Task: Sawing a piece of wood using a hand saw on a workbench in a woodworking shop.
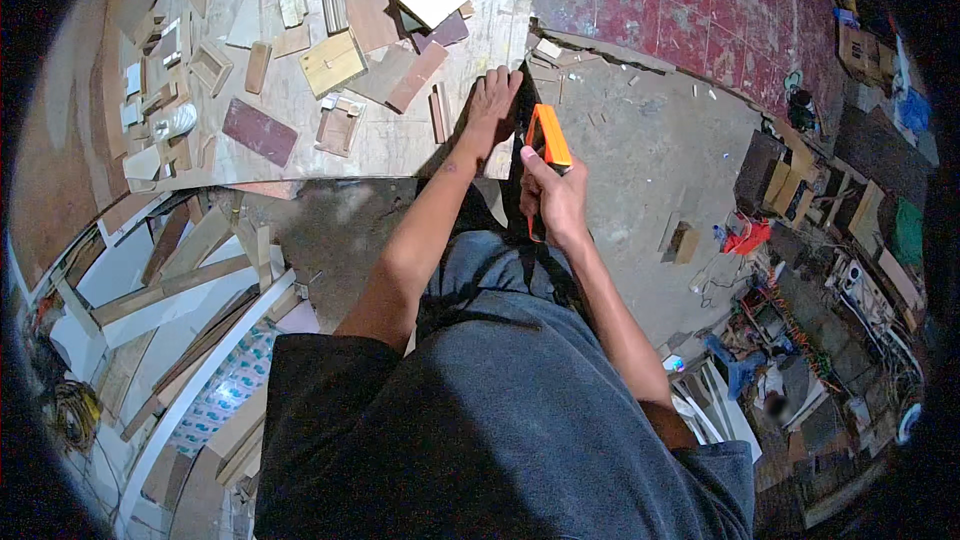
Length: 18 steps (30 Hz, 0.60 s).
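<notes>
1. Dark grey clothing [520,410] on the person's own body fills the lower middle of the view, nearest the camera; both bare forearms rise from it toward the work.

2. Far left, below the bench edge, a stack of pale boards and strips [170,290] leans on the floor, well apart from either hand.

3. Left hand [490,105] lies flat, palm down, fingers together and pointing away from the person, pressed on the pale surface [300,100] at its near right corner. It grips nothing; it only bears down on the panel there.

4. Loose wood offcuts [330,60] and a reddish-brown block [258,132] are scattered over the surface to the left of that hand, none touching it.

5. Just right of the left hand, a dark narrow gap runs along the surface's right edge, away from the person. An orange tool [549,135] stands in line with it, its long axis running the same way, slightly tilted.

6. Right hand [552,195] is clamped around the lower end of the orange tool, fingers wrapped, thumb on the near face. The tool's free end reaches up beside the left hand's fingers, close but apparently not touching. The right hand is the nearer one to the tool; the left sits just across the gap.

7. Further right, bare grey concrete floor [650,150] with small chips, then red tiles [660,0] beyond, and cluttered boxes and wires [800,270] at the far right.
</notes>
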Each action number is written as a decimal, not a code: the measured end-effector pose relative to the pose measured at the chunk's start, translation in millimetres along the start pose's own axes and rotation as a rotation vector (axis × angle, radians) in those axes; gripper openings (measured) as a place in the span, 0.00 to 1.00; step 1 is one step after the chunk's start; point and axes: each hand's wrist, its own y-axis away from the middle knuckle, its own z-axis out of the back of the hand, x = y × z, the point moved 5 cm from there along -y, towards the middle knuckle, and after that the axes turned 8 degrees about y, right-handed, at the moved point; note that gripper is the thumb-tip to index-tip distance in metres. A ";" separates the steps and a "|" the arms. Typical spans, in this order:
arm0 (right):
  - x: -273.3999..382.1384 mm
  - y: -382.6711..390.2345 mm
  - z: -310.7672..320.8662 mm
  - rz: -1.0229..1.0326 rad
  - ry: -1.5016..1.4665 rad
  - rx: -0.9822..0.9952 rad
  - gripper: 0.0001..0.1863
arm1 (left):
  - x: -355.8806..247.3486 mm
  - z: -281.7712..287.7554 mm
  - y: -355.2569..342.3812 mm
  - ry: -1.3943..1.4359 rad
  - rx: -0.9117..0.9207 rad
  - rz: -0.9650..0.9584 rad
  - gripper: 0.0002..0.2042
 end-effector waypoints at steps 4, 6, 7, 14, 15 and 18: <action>-0.6 2.2 3.9 -0.004 0.001 0.003 0.12 | 1.3 7.1 -5.9 0.134 -0.119 -0.047 0.20; -2.2 2.7 2.6 0.019 0.010 0.010 0.11 | 9.9 -3.4 -7.3 0.071 -0.121 -0.049 0.20; -2.0 4.0 1.0 0.039 0.022 0.018 0.11 | 12.7 -7.8 -8.5 0.009 -0.121 -0.048 0.20; 2.5 5.5 2.0 0.022 -0.021 0.045 0.13 | 18.9 -16.1 -44.7 -0.104 -0.327 0.133 0.08; 0.4 4.7 2.5 0.023 -0.017 0.047 0.13 | 20.5 -15.6 -46.9 -0.059 -0.324 0.170 0.08; 3.9 5.5 1.7 0.030 -0.036 0.061 0.13 | 15.6 -11.9 -45.5 -0.184 -0.380 0.081 0.10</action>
